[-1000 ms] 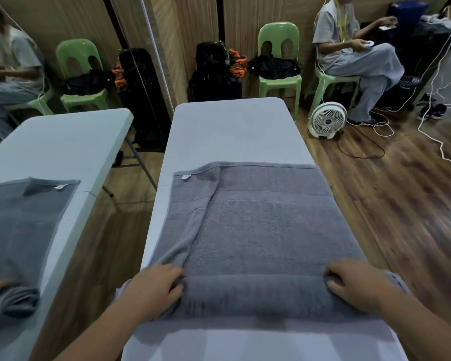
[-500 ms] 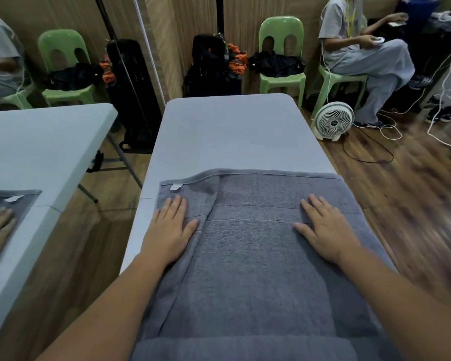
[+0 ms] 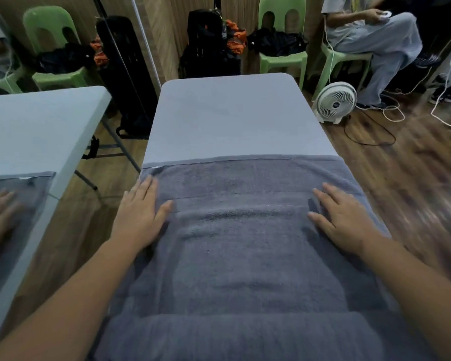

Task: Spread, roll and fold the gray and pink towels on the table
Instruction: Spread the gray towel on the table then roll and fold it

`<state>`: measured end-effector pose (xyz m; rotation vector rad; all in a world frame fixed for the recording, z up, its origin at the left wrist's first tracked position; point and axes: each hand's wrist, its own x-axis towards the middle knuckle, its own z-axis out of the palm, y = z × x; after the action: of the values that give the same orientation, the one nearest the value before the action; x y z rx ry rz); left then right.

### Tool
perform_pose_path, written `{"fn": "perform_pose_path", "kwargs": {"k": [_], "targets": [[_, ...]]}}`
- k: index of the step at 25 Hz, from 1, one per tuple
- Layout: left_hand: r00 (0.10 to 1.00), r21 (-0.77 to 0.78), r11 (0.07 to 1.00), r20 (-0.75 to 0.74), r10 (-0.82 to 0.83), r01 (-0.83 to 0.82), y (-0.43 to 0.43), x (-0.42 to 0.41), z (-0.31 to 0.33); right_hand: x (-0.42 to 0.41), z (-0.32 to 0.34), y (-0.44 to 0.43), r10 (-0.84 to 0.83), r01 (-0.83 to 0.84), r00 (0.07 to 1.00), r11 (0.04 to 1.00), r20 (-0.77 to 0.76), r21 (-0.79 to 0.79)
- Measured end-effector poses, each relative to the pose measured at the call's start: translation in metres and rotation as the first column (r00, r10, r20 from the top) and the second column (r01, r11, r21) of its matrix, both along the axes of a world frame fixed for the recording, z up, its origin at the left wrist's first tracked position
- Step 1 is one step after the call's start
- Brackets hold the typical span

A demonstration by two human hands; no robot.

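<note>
The gray towel (image 3: 240,246) lies spread across the near half of the white table (image 3: 229,113), its far edge straight across the tabletop. A rolled part of the towel (image 3: 235,337) lies closest to me. My left hand (image 3: 138,217) rests flat with fingers apart on the towel's left side. My right hand (image 3: 341,217) rests flat on the right side, fingers apart. Shallow wrinkles run across the cloth between the hands. No pink towel is in view.
A mirror on the left reflects the table (image 3: 37,126) and towel. Green chairs (image 3: 281,48) with black bags stand beyond the table. A white fan (image 3: 335,101) and cables sit on the wooden floor at right, near a seated person (image 3: 375,40).
My hands left the rolled end and moved forward onto the flat part, then slid outward. The folded-over left flap has been laid flat, so the towel now spans the table's width.
</note>
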<state>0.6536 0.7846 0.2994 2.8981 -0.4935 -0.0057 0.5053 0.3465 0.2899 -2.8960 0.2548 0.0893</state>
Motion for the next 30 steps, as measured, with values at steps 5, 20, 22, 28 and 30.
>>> {"fn": "perform_pose_path", "kwargs": {"k": [5, 20, 22, 28, 30], "targets": [[0.912, -0.021, 0.917, -0.101, -0.399, 0.399, 0.049, -0.200, 0.044, -0.195, 0.056, 0.041, 0.284, -0.287, 0.957, 0.956, 0.057, 0.061], [0.948, 0.206, 0.938, -0.216, -0.235, 0.279, 0.060, -0.230, 0.053, -0.189, 0.069, 0.041, 0.187, -0.169, 0.960, 0.980, -0.208, 0.103], [0.984, 0.146, 0.975, 0.035, -0.174, 0.167, 0.056, -0.245, 0.051, -0.198, 0.066, 0.043, 0.228, -0.227, 0.973, 0.973, 0.031, -0.027], [0.953, 0.174, 0.938, 0.000, -0.304, 0.299, 0.044, -0.302, 0.000, -0.240, 0.028, 0.052, 0.248, -0.269, 0.962, 0.930, -0.112, -0.252], [0.968, 0.213, 0.946, -0.005, -0.250, 0.245, 0.042, -0.278, 0.002, -0.220, 0.022, 0.046, 0.215, -0.247, 0.967, 0.923, -0.138, -0.294]]}}
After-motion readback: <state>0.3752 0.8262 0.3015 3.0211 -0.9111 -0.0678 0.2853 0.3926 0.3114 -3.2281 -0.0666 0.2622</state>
